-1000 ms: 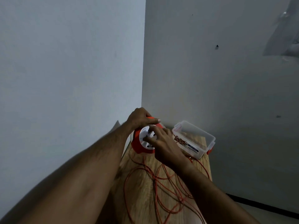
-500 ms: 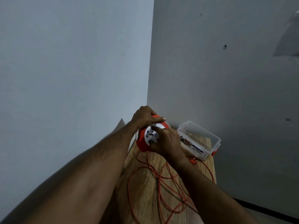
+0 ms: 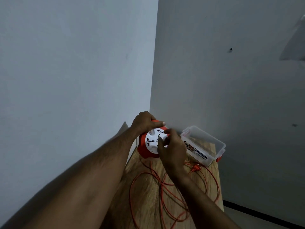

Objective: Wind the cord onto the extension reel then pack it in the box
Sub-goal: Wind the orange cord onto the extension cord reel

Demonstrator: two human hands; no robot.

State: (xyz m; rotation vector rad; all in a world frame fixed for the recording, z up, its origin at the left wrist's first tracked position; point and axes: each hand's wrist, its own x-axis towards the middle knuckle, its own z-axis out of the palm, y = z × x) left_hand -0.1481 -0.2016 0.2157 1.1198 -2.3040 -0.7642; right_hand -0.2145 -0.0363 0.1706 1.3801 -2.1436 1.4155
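Note:
An orange extension reel (image 3: 145, 152) with a white socket face (image 3: 152, 140) stands on edge at the far left of a wooden table (image 3: 148, 200). My left hand (image 3: 145, 121) grips the reel's top rim. My right hand (image 3: 171, 146) has its fingers closed on the right side of the white face, covering part of it. Loose orange cord (image 3: 162, 192) lies in loops on the table, ending in an orange plug (image 3: 195, 168). A clear plastic box (image 3: 204, 144) with orange clips sits open, to the right of the reel.
The table stands in a corner, with grey walls close on the left and behind. The table's right edge drops to the floor, where a dark skirting line (image 3: 264, 212) runs along the wall. A printed label shows on the box's near side.
My right hand has turned on the white face, shifting from its lower middle to its right side. More of the socket face shows. The cord loops have shifted slightly. The view has also shifted.

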